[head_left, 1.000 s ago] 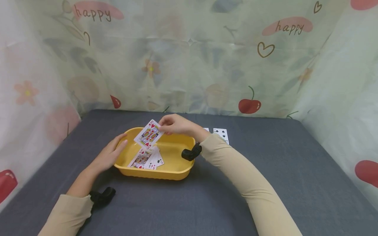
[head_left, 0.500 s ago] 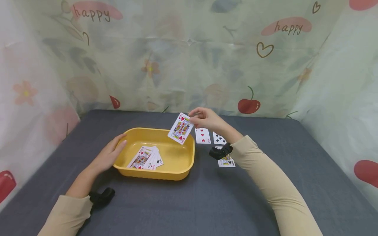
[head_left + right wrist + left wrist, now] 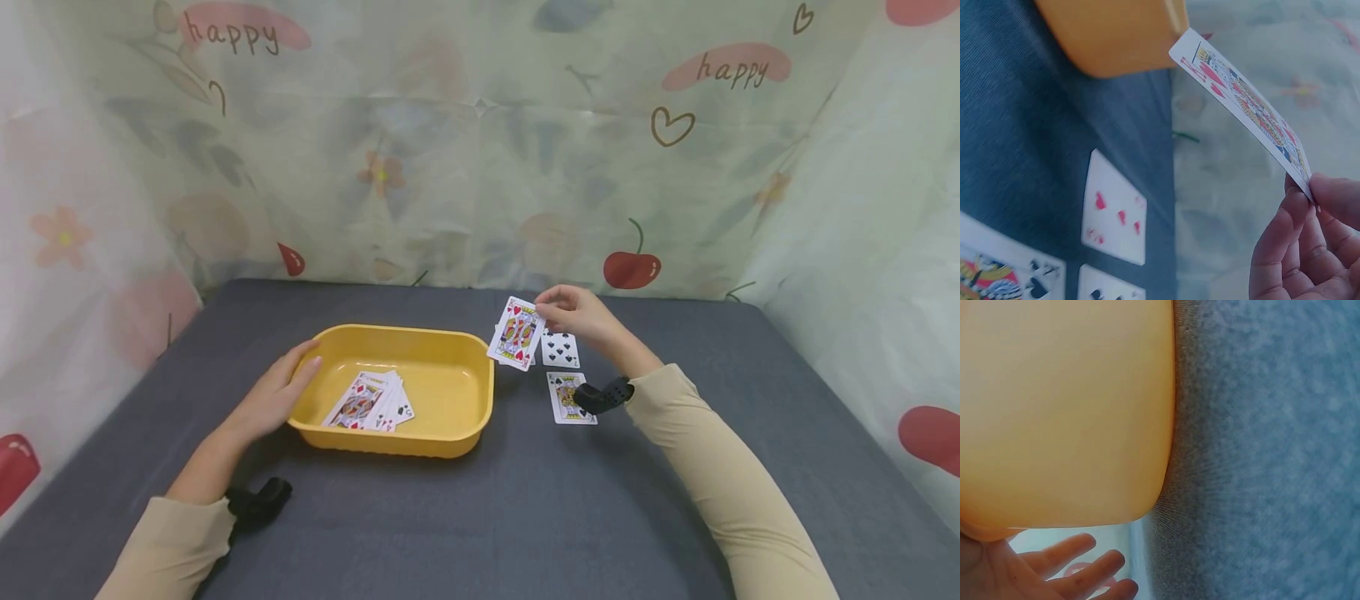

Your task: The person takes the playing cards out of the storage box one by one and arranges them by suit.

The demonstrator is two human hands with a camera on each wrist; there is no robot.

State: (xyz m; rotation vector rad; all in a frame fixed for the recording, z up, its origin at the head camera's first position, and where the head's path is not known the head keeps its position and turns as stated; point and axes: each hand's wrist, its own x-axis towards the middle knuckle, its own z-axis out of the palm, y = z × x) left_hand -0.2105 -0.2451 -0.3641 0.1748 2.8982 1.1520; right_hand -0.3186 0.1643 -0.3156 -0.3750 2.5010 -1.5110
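A king of hearts (image 3: 517, 333) is pinched between the thumb and fingers of my right hand (image 3: 581, 315), tilted and raised above the table. In the head view it partly covers a heart card, which shows fully as a heart card (image 3: 1115, 209) in the right wrist view. My left hand (image 3: 276, 390) rests at the left end of a yellow plastic basin (image 3: 390, 443), its fingers (image 3: 1085, 575) fairly straight and spread beside the wall. Inside the basin lie several overlapping cards (image 3: 371, 402), one of them a red-suited face card.
A spade number card (image 3: 560, 350) lies behind the right wrist. Nearer, a king of spades (image 3: 564, 398) lies face up, partly covered by the black wrist camera (image 3: 602, 395). Dark grey cloth (image 3: 420, 525) covers the table; a patterned curtain (image 3: 480, 183) stands behind it.
My right hand has carried the king of hearts from over the basin rightward, past its right rim to the cards on the table. The left hand stays in place.
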